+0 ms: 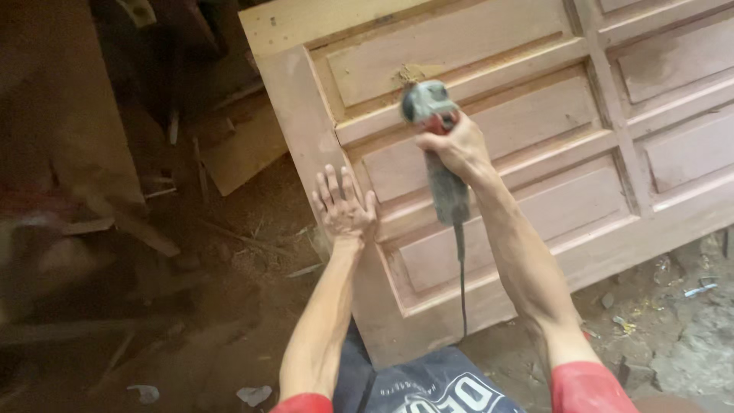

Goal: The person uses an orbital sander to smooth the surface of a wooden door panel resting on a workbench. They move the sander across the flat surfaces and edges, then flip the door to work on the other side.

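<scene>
The right hand [457,145] is clenched around the body of a grey grinder [440,153], whose head sits against a raised rail of a wooden door [535,130], near the door's upper left corner. A little sawdust shows on the wood just above the tool's head. The grinder's black cord [462,283] hangs straight down from its rear end, across the lower panels, toward the person's lap. The left hand [344,205] is released and flat, fingers spread, pressing on the door's left stile just beside the panels, a short way left of the grinder and a little lower. The door is bare reddish wood with rows of recessed panels, and it lies tilted, its lower edge resting near the floor [229,321]. The floor is dusty earth strewn with offcuts and scraps; a loose board [241,145] lies just left of the door's left edge. Both forearms are bare, with red sleeves at the bottom edge of view
</scene>
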